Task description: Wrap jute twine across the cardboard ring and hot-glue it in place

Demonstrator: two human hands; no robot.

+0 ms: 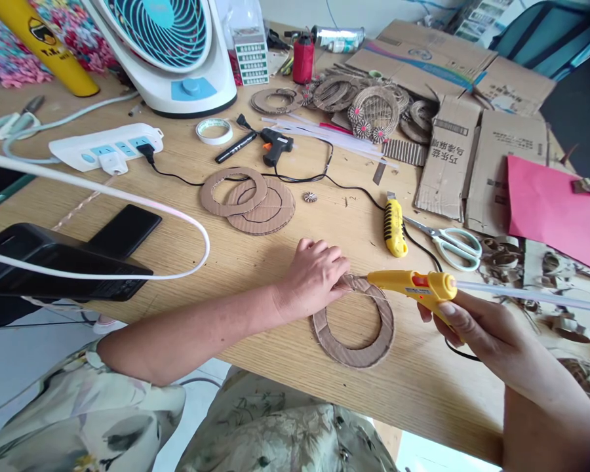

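Observation:
A brown cardboard ring (356, 356) lies flat near the table's front edge. My left hand (314, 275) is at its upper left rim, fingers curled and pressed together; what lies under the fingertips is too small to make out. In my right hand (472, 321) is a yellow glue gun (413, 283), with a clear glue stick (531, 296) reaching out of its back. The gun's nozzle points left at the top of the ring, close to my left fingers. Thin strands run between the fingers and the ring's upper part.
Beyond my hands lie a yellow cutter (394, 227), scissors (455, 246), cardboard discs (270, 213), a black glue gun (276, 145) and tape (214, 131). A power strip (105, 149), fan (187, 92) and power bank (63, 262) stand left. Cardboard sheets (504, 157) lie right.

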